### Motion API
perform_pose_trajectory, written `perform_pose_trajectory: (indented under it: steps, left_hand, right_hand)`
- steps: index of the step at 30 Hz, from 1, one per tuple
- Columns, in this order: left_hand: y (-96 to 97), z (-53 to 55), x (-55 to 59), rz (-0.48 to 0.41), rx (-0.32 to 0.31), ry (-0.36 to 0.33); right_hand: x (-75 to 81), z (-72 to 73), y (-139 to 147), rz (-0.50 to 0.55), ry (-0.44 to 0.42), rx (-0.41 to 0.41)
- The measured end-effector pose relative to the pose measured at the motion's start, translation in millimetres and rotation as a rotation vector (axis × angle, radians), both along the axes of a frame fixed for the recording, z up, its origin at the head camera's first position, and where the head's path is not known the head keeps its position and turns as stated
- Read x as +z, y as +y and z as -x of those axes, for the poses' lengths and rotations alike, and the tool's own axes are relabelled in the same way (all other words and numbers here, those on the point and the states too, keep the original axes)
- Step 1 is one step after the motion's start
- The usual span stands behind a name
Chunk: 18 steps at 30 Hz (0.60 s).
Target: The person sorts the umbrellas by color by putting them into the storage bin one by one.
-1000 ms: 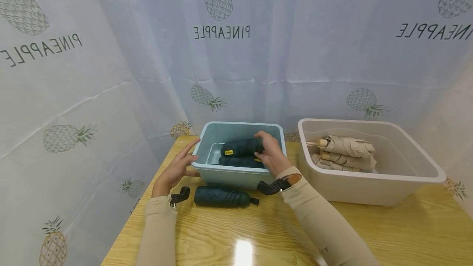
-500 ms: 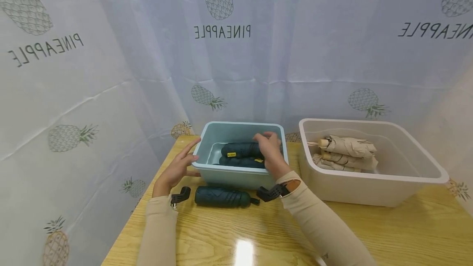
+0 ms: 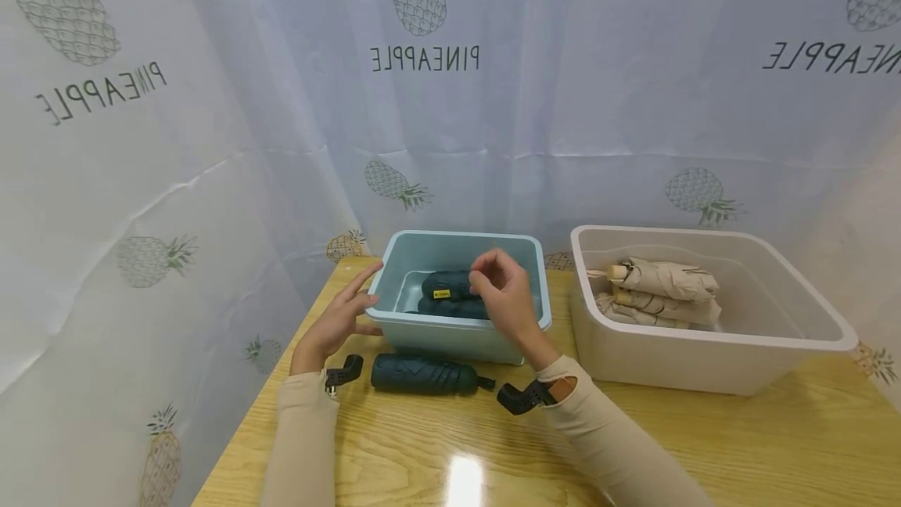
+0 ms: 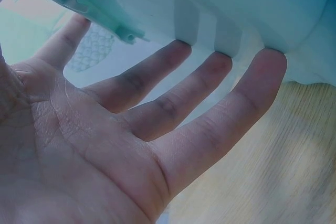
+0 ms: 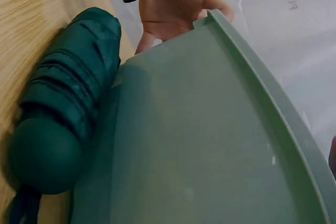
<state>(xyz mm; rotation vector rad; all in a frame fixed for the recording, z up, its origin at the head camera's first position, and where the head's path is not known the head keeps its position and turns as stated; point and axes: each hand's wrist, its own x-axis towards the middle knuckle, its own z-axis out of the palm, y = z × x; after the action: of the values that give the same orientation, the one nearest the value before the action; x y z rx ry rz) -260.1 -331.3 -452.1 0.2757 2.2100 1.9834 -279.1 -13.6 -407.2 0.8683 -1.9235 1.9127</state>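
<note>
My left hand (image 3: 338,327) lies with fingers spread and nearly straight along the left side of the light blue bin (image 3: 450,337). In the left wrist view the fingertips (image 4: 268,64) touch the bin's wall (image 4: 247,3). Above the bin's right part, my right hand (image 3: 508,300) holds nothing, its fingers loosely bent near the thumb. Under it in the bin lie dark green folded umbrellas (image 3: 459,282), one showing a yellow tag; the hand and the front rim hide part of them. Another dark green folded umbrella (image 3: 425,375) lies on the table before the bin, strap end right.
A larger off-white bin (image 3: 704,358) stands to the right, with several beige folded umbrellas (image 3: 669,280) at its left end. The wooden table (image 3: 394,444) ends at the left near my left forearm. A pineapple-print curtain (image 3: 450,116) hangs behind.
My right hand has let go of the upper umbrella in the blue bin and risen toward me. My left hand stays at the bin's side.
</note>
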Motion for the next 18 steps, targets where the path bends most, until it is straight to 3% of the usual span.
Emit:
perform_pose_trajectory:
  steps: [7, 11, 15, 18]
  left_hand:
    - [0.7, 0.1, -0.8, 0.006, 0.007, 0.005]
    - [0.4, 1.6, -1.7, 0.01, 0.004, 0.005]
    - [0.2, 2.0, -1.6, 0.006, 0.006, 0.003]
    - [1.2, 2.9, -0.8, 0.005, 0.002, -0.002]
  right_hand:
    - [-14.8, -21.9, 12.8, 0.032, 0.109, 0.264]
    - [-27.3, -34.4, 18.2, -0.027, 0.112, 0.401]
    - [-41.4, -41.3, 18.9, -0.248, 0.071, 0.39]
    - [-48.8, -43.8, 17.5, -0.488, 0.054, 0.299]
